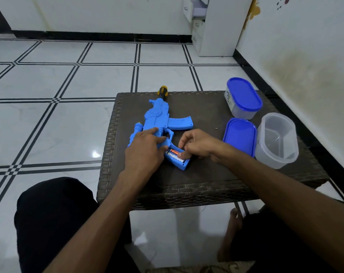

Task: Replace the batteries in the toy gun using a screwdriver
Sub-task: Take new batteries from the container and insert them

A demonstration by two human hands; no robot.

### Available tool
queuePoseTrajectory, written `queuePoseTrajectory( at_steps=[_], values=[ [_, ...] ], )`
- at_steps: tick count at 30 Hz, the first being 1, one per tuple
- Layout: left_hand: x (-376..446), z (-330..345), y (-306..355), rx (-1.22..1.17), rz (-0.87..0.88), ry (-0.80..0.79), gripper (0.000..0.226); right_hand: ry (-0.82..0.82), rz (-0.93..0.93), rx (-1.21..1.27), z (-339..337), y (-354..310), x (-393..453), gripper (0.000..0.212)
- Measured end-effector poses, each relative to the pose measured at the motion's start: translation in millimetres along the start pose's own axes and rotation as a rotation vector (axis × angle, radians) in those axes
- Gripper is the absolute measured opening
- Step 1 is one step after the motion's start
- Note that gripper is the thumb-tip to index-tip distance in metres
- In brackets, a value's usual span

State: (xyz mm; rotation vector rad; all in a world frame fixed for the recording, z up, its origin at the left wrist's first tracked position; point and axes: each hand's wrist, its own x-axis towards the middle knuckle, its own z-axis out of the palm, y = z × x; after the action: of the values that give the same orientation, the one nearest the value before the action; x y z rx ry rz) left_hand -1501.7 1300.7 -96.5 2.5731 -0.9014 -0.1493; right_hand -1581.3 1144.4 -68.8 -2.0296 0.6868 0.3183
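A blue toy gun (159, 115) lies on its side on a dark wicker table (206, 184). Its grip points toward me with the battery compartment uncovered, and batteries (173, 152) with orange and white labels lie inside. My left hand (145, 146) rests flat on the rear of the gun, fingers straight. My right hand (196, 144) is curled over the grip, its fingertips on a battery in the compartment. A screwdriver with a yellow and black handle (162, 91) lies at the table's far edge, just beyond the muzzle. A small screw (216, 128) sits loose on the table.
A lidded clear container with a blue lid (243, 98) stands at the far right. Nearer, an uncovered clear container (276, 140) stands with its blue lid (239, 135) leaning beside it. White tiled floor surrounds the table; my knees are below its near edge.
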Motion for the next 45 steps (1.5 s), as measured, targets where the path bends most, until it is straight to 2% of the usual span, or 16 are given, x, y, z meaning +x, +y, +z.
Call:
queuePoseTrajectory(
  at_steps=[3, 5, 8, 10, 12, 14, 18, 25, 28, 32, 38, 41, 43, 45],
  values=[
    [0, 1, -2, -0.016, 0.0, -0.004, 0.037, 0.023, -0.087, -0.04, -6, 0, -11, 0.023],
    [-1, 2, -4, -0.021, 0.011, -0.011, 0.038, 0.184, -0.134, -0.197, -17, 3, -22, 0.02],
    [-2, 3, -6, -0.034, 0.019, -0.002, 0.041, 0.412, -0.164, -0.571, -38, 15, -43, 0.021],
    [-4, 4, 0, -0.03, 0.032, 0.043, 0.041, 0.381, -0.078, -0.776, -47, 28, -52, 0.041],
    [-7, 5, 10, -0.058, 0.06, 0.112, 0.039, 0.241, 0.065, -0.88, -49, 40, -55, 0.067],
    [-11, 6, 25, -0.117, 0.081, 0.151, 0.036, 0.159, 0.13, -0.904, -44, 49, -54, 0.075],
    [-11, 10, 48, -0.196, 0.117, 0.161, 0.032, 0.231, 0.066, -0.868, -43, 48, -54, 0.056],
    [-15, 12, 66, -0.231, 0.175, 0.151, 0.029, 0.23, -0.054, -0.888, -55, 39, -65, 0.044],
    [-15, 13, 70, -0.238, 0.186, 0.144, 0.028, 0.331, -0.111, -0.829, -61, 36, -70, 0.029],
    [-14, 13, 78, -0.305, 0.17, 0.123, 0.028, 0.56, -0.105, -0.709, -75, 36, -77, 0.018],
    [-8, 16, 112, -0.437, 0.121, 0.026, 0.029, 0.762, -0.065, -0.56, -105, 45, -86, 0.018],
    [-3, 21, 135, -0.523, 0.118, -0.075, 0.03, 0.834, -0.056, -0.423, -116, 56, -91, 0.021],
    [-1, 27, 152, -0.654, 0.066, -0.175, 0.024, 0.855, -0.08, -0.292, -121, 63, -96, 0.022],
    [0, 30, 170, -0.899, -0.042, -0.271, 0.019, 0.882, -0.119, -0.146, -123, 71, -100, 0.02]
  ],
)
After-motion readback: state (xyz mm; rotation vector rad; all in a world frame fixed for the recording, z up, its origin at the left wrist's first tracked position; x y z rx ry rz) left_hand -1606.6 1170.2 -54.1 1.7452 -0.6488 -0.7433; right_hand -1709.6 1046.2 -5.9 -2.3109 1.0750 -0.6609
